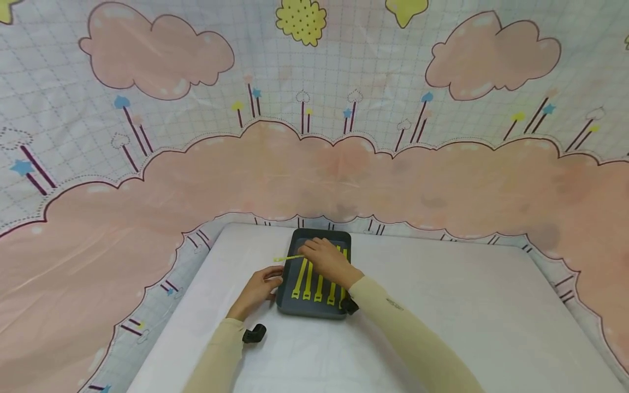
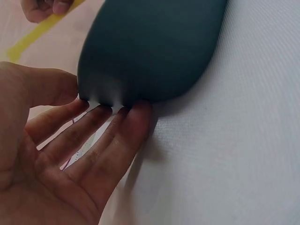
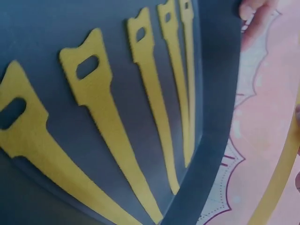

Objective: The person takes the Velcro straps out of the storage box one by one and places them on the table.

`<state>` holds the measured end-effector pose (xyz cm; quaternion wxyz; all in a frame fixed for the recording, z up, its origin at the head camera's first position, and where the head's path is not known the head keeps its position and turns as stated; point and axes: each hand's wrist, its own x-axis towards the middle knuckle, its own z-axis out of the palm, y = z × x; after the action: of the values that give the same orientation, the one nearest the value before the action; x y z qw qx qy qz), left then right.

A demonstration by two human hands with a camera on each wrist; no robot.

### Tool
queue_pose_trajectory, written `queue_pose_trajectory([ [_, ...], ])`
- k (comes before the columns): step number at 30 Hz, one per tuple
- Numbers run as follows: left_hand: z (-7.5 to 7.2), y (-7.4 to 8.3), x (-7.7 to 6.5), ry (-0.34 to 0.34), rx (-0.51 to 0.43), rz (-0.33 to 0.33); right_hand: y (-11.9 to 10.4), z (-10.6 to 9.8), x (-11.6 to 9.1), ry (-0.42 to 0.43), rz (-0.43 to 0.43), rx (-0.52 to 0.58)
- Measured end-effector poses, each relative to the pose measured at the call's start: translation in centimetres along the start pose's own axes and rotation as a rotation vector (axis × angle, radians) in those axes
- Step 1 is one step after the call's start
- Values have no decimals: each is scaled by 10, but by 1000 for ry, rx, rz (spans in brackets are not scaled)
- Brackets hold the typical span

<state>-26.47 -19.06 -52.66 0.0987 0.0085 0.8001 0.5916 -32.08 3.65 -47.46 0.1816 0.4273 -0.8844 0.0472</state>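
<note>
A dark grey-blue tray (image 1: pixel 314 313) lies on the white table with several yellow hook-and-loop cable ties (image 1: pixel 308 281) side by side in it. At the tray's left edge, my left hand (image 1: pixel 257 289) holds on, thumb and fingertips against the wall in the left wrist view. Over the tray's upper part my right hand (image 1: pixel 328 261) pinches another yellow cable tie (image 1: pixel 287 258), which sticks out leftward past the rim. In the right wrist view the slotted ends of the ties (image 3: pixel 96 79) in the tray show plainly; the held tie appears only at the right edge.
A white tabletop (image 1: pixel 442 305) surrounds the tray. Behind it hangs a patterned cloth (image 1: pixel 344 180) with pink clouds. Black wrist cameras sit at both cuffs, the left camera (image 1: pixel 254 333) near the tray's lower left.
</note>
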Motion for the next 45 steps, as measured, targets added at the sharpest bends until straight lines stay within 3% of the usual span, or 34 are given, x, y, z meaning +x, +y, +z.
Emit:
queue_pose_trajectory([
  [12,1,1,-3,10,11,-8,9,-11,-13,201,148,299],
  [24,2,-2,-1,32,5,5,17,-20,-31,360,314,421],
  [34,3,-4,0,53,1,-7,28,-23,-48,444,437,621],
  [45,3,-3,0,58,5,-2,39,-32,-64,476,655,760],
])
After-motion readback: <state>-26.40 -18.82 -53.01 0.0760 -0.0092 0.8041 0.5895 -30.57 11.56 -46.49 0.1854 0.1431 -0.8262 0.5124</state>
